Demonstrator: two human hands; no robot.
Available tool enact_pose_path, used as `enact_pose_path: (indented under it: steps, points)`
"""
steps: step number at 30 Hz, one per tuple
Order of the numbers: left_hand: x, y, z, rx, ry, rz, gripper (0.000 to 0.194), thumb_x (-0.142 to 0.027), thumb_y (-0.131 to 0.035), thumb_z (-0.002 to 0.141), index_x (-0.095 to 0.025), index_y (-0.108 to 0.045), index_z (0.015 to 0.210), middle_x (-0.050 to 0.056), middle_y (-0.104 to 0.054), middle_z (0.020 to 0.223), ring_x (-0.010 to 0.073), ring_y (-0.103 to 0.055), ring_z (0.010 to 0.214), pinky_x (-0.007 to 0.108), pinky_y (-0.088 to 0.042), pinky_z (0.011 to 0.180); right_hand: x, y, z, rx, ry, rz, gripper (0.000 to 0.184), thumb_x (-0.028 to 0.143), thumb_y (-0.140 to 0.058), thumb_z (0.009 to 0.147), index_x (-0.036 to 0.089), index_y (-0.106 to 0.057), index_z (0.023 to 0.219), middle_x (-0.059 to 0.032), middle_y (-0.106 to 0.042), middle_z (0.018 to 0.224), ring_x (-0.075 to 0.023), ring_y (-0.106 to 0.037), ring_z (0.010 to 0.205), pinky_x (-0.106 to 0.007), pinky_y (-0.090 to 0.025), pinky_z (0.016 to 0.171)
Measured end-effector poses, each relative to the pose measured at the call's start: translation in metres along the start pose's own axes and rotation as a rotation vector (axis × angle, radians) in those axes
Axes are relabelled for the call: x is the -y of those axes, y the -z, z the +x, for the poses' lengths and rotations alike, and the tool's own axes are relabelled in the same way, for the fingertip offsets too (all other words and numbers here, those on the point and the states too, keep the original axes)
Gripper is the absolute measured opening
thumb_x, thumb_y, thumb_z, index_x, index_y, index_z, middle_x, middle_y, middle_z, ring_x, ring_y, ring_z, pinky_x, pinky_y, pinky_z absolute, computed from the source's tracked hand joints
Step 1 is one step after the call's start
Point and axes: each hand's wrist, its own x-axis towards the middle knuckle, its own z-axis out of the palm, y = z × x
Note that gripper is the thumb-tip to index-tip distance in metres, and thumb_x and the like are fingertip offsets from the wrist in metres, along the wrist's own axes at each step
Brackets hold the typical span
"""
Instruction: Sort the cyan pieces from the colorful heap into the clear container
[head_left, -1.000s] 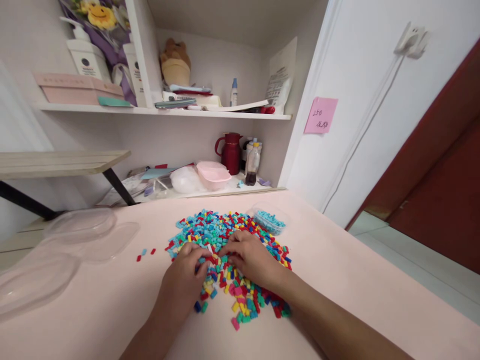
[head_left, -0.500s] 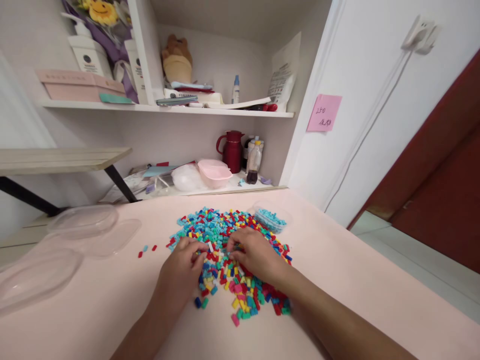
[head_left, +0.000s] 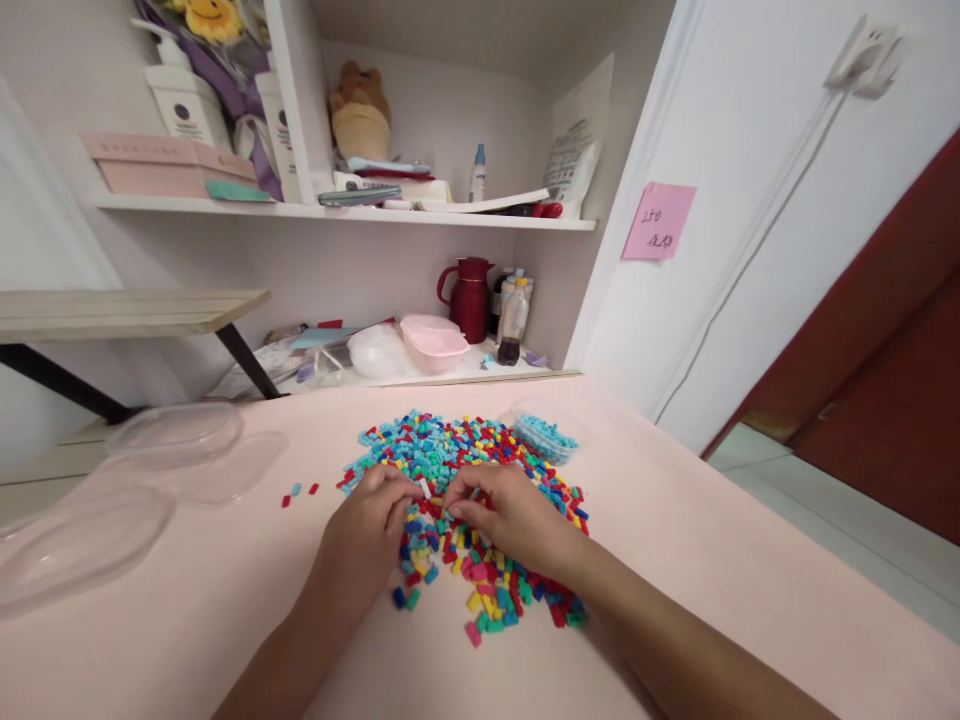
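Note:
A pile of small toy building bricks [head_left: 420,452] in blue, red, yellow, green, pink and white spreads over the pink tabletop. At the pile's left side my left hand [head_left: 369,525] is closed, pinching a small white brick [head_left: 424,488] at its fingertips. Facing it from the right, my right hand [head_left: 504,508] rests low over the bricks with thumb and fingers curled close together; whatever they hold is too small to make out. Behind the right hand, a clear plastic container [head_left: 546,456] holds light-blue bricks.
Clear plastic containers [head_left: 176,432] and a clear lid [head_left: 234,470] lie at the left. Several loose bricks [head_left: 296,489] sit between them and the pile. Behind the table, shelves hold a pink container [head_left: 435,340], a red jug [head_left: 470,300] and a bottle [head_left: 513,325].
My right fingertips have moved slightly left, closer to the white brick in my left hand. The left hand keeps its pinch. The camera view has shifted a little.

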Motion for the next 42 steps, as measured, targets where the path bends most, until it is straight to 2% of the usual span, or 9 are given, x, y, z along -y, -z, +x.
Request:
enact_pose_path:
  steps: [5, 8, 13, 19, 25, 32, 38, 42]
  points:
    - [-0.002, 0.009, 0.0, 0.159, -0.042, 0.015, 0.021, -0.015, -0.054, 0.08, -0.028, -0.071, 0.08, 0.002, -0.06, 0.104, 0.0189, -0.061, 0.098, 0.034, -0.049, 0.086, -0.001, -0.002, -0.002, 0.014, 0.019, -0.016, 0.013, 0.011, -0.058, 0.082, 0.021, -0.066, 0.08, 0.003, -0.068, 0.077, -0.0125, -0.06, 0.073, -0.022, -0.041, 0.067]
    - [0.0, 0.014, -0.001, 0.225, -0.076, 0.019, 0.021, -0.013, -0.06, 0.077, -0.028, -0.072, 0.083, 0.003, -0.06, 0.103, 0.0201, -0.062, 0.099, 0.035, -0.05, 0.088, -0.001, -0.001, -0.002, 0.004, 0.002, -0.001, 0.011, 0.013, -0.057, 0.084, 0.02, -0.064, 0.079, 0.0035, -0.066, 0.074, -0.0118, -0.058, 0.068, -0.021, -0.04, 0.064]
    - [0.006, 0.013, -0.002, 0.228, -0.142, 0.057, 0.027, -0.011, -0.062, 0.076, -0.032, -0.074, 0.089, 0.003, -0.061, 0.109, 0.0202, -0.062, 0.103, 0.035, -0.051, 0.091, 0.0, -0.001, -0.001, -0.001, -0.016, 0.006, 0.01, 0.015, -0.058, 0.084, 0.02, -0.064, 0.078, 0.0032, -0.064, 0.071, -0.0118, -0.057, 0.065, -0.021, -0.039, 0.062]
    - [0.006, 0.007, -0.003, 0.202, -0.229, 0.131, 0.037, -0.004, -0.063, 0.071, -0.031, -0.072, 0.095, 0.005, -0.055, 0.126, 0.0242, -0.054, 0.119, 0.042, -0.045, 0.101, 0.003, -0.001, -0.002, -0.005, -0.038, 0.046, 0.008, 0.016, -0.059, 0.082, 0.02, -0.065, 0.079, 0.0037, -0.063, 0.068, -0.011, -0.054, 0.062, -0.021, -0.038, 0.059]
    - [-0.002, 0.008, -0.003, 0.259, -0.25, 0.108, 0.028, -0.008, -0.061, 0.075, -0.031, -0.072, 0.085, 0.002, -0.056, 0.13, 0.0242, -0.054, 0.119, 0.044, -0.043, 0.102, 0.004, -0.001, -0.001, -0.004, -0.137, 0.194, 0.006, 0.018, -0.059, 0.08, 0.019, -0.065, 0.077, 0.0043, -0.06, 0.065, -0.0106, -0.05, 0.058, -0.021, -0.037, 0.056]
    - [-0.005, 0.004, -0.004, 0.198, -0.246, 0.128, 0.021, -0.01, -0.064, 0.075, -0.029, -0.071, 0.079, 0.001, -0.061, 0.125, 0.0236, -0.058, 0.114, 0.043, -0.045, 0.098, 0.006, -0.002, 0.001, 0.023, -0.206, 0.487, 0.006, 0.024, -0.063, 0.077, 0.018, -0.064, 0.077, 0.0017, -0.064, 0.067, -0.0123, -0.058, 0.063, -0.023, -0.042, 0.06]
    - [-0.001, 0.003, 0.001, 0.085, -0.218, 0.138, 0.017, -0.015, -0.058, 0.082, -0.027, -0.068, 0.076, -0.001, -0.067, 0.113, 0.0197, -0.062, 0.105, 0.041, -0.043, 0.096, 0.008, -0.003, 0.003, 0.038, -0.309, 0.641, 0.017, 0.034, -0.069, 0.073, 0.018, -0.063, 0.077, 0.0025, -0.064, 0.063, -0.0137, -0.064, 0.062, -0.023, -0.045, 0.058]
    - [-0.003, 0.007, 0.002, 0.014, -0.2, 0.085, 0.014, -0.017, -0.057, 0.083, -0.027, -0.067, 0.081, -0.001, -0.07, 0.103, 0.0186, -0.063, 0.101, 0.038, -0.042, 0.093, 0.006, -0.004, 0.003, 0.029, -0.368, 0.667, 0.025, 0.039, -0.073, 0.069, 0.018, -0.063, 0.078, 0.0029, -0.063, 0.059, -0.0138, -0.065, 0.06, -0.021, -0.042, 0.052]
